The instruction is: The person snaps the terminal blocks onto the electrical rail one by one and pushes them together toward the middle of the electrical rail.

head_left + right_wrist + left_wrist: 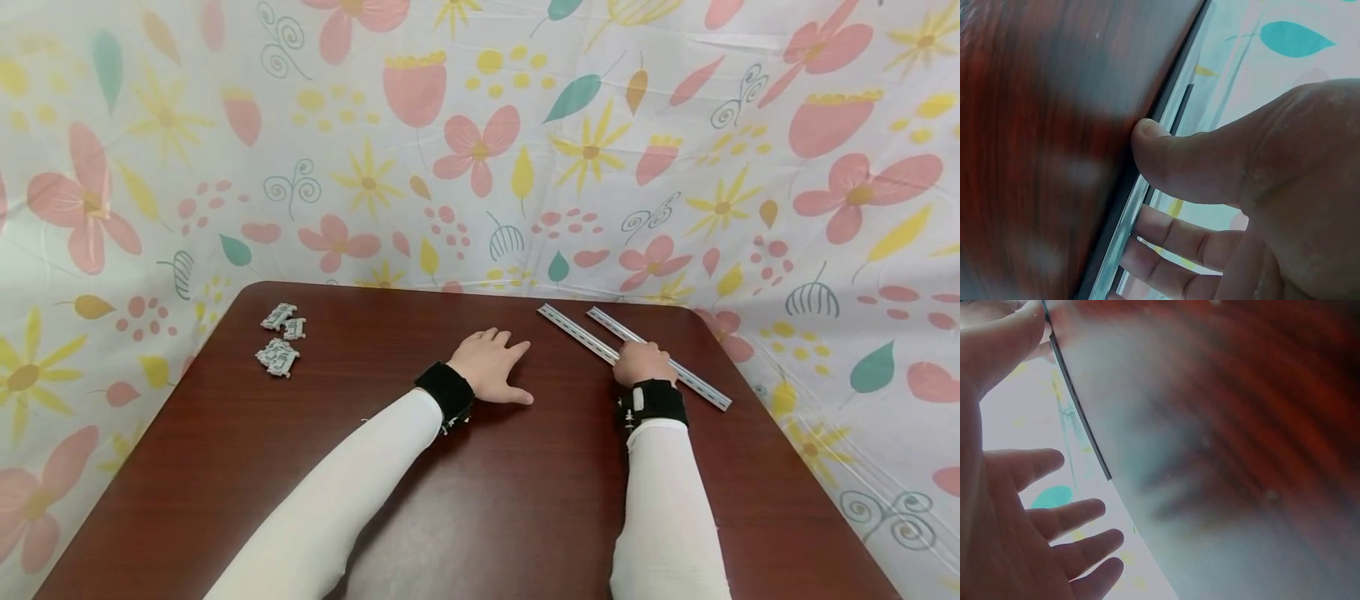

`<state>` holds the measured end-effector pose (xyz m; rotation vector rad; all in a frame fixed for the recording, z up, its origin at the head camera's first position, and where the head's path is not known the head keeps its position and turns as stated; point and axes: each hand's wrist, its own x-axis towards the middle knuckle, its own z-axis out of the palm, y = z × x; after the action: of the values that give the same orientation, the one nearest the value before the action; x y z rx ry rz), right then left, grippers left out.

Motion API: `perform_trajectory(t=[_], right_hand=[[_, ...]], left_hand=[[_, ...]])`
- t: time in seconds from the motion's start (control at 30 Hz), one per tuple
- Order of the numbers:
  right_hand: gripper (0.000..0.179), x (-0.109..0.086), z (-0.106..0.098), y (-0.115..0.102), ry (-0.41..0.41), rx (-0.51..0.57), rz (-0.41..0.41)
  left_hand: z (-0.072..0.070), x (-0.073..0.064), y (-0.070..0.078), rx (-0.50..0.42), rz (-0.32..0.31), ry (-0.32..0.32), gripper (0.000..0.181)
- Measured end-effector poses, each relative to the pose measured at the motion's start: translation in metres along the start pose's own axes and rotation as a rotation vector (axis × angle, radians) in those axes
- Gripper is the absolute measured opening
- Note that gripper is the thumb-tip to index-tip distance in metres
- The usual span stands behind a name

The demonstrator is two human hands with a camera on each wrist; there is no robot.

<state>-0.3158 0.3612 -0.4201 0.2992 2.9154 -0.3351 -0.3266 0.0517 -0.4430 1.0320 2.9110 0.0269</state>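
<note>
Two slotted metal mounting rails lie at the right of the table in the head view. My right hand (645, 364) grips the near end of the left rail (576, 332). In the right wrist view, the thumb (1166, 153) is on one side of that rail (1116, 234) and the fingers (1169, 234) curl on the other. The second rail (701, 386) slants past beyond the hand. My left hand (487, 367) is over the middle of the table with fingers spread, holding nothing. Its fingers (1085, 550) also show apart in the left wrist view.
Several small grey pieces, apparently terminal blocks (279, 357), lie in clusters at the table's far left. The dark wood table (480, 517) ends at the back against a flower-printed cloth (480, 208), which also hangs along both sides.
</note>
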Motion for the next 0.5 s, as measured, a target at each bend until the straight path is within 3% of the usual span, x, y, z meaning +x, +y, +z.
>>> perform_trajectory(t=[0.17,0.37,0.5], right_hand=[[0.042,0.0,0.001,-0.002,0.036,-0.002,-0.038],[0.027,0.003,0.005,-0.008,0.124,-0.065,-0.178],[0.034,0.004,0.009,-0.018,0.122,-0.069,-0.217]], left_hand=[[0.0,-0.001,-0.003,-0.007,-0.003,0.0,0.107],[-0.001,-0.004,-0.009,-0.011,-0.008,-0.017,0.107],[-0.001,-0.004,-0.014,-0.019,-0.02,-0.023,0.107]])
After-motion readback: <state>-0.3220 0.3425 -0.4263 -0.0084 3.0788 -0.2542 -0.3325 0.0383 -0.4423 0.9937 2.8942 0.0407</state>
